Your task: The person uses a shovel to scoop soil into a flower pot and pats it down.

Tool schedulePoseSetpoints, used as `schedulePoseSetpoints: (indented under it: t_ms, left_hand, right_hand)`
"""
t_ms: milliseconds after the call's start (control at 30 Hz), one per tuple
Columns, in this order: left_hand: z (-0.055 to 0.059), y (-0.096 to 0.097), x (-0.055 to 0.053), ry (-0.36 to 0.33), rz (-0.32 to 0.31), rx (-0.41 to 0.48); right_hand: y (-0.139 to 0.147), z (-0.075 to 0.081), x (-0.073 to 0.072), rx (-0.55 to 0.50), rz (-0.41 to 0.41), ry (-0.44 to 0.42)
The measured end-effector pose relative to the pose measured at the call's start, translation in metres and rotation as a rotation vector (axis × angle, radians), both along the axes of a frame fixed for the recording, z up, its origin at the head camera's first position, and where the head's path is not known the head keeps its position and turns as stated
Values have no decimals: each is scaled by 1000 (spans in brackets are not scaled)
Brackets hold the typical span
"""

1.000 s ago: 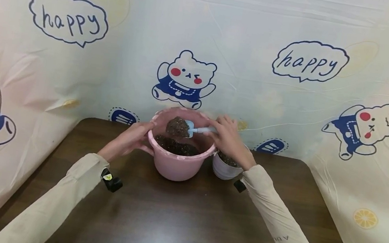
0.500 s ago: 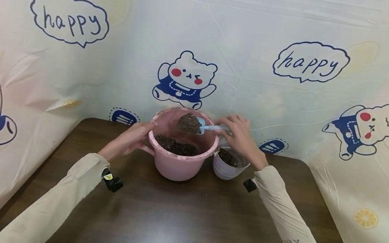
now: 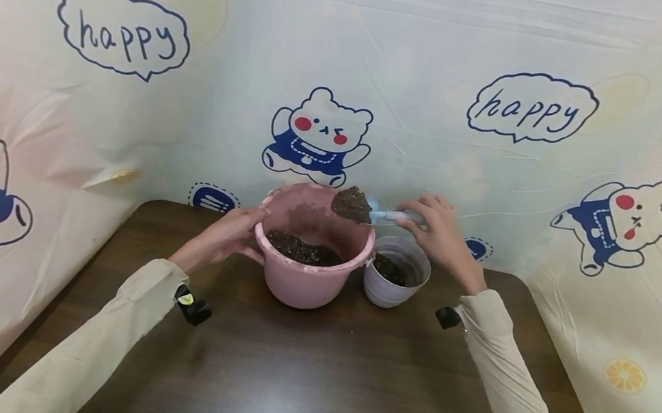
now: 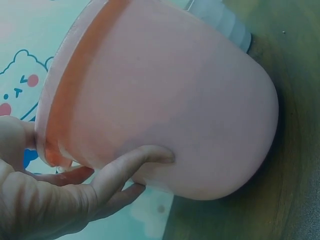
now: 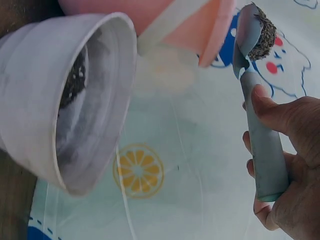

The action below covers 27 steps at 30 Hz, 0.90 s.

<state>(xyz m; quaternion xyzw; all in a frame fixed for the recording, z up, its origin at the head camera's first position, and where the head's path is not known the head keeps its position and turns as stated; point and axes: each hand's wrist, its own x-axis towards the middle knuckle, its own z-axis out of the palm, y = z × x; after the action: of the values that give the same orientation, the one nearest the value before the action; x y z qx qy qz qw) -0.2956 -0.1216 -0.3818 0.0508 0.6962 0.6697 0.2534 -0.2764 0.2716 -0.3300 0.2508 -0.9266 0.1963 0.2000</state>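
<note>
My right hand (image 3: 441,232) grips the handle of a small blue garden trowel (image 5: 265,140), its blade heaped with dark soil (image 3: 352,204). The heap is above the right side of the pink bucket's rim. My left hand (image 3: 225,235) holds the pink bucket (image 3: 302,287) by its left side, thumb at the rim and fingers bent against the outer wall, as the left wrist view (image 4: 65,200) shows. More soil (image 3: 304,250) lies in the bucket. To its right stands a white plant pot (image 3: 390,294) with a little soil (image 5: 73,82) inside.
Both containers stand toward the back of a dark wooden table (image 3: 285,380). Close behind hangs a pale printed cloth (image 3: 424,52) with bears and "happy" bubbles, which also covers both sides. A black wrist camera (image 3: 192,307) sits at the left cuff.
My right hand has moved right with the loaded trowel, from over the bucket's middle to its right rim, uncovering the white pot. The left hand keeps its hold on the bucket.
</note>
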Motion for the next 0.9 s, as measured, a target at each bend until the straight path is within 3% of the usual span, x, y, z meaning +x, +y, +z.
schedulePoseSetpoints:
  t_ms: [900]
  left_hand:
    - [-2,0,-2,1,-4,6]
  right_hand:
    - [55,-14,21,-8,-89,71]
